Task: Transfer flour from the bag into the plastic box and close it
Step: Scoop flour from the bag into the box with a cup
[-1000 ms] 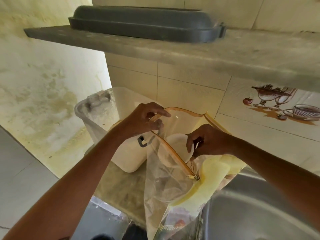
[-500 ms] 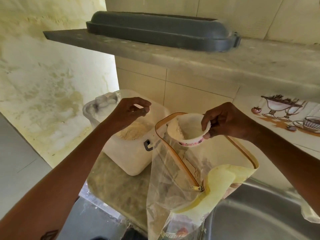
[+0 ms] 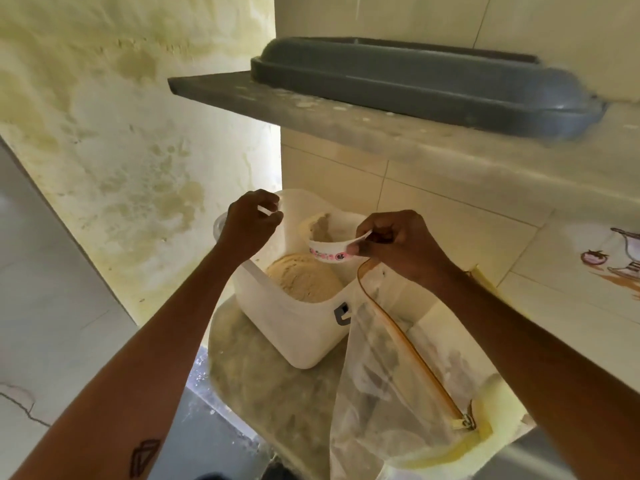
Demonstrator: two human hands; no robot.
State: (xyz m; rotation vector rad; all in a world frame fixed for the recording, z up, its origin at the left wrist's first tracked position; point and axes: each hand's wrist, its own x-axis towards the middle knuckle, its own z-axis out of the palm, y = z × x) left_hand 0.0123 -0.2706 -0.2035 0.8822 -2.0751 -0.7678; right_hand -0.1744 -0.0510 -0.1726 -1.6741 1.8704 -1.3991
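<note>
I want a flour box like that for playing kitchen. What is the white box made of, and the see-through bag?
The white rectangular box looks like matte, slightly translucent plastic: light glows through its walls. The clear zip bag seems thin soft plastic film, since it creases, with an orange zipper trim.

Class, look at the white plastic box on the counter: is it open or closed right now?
Open. The plastic box has no lid on it, and the flour heaped inside shows from above. A grey lid lies on the shelf above.

No text can be read; the small bowl's pink band is only an illegible pattern.
</note>
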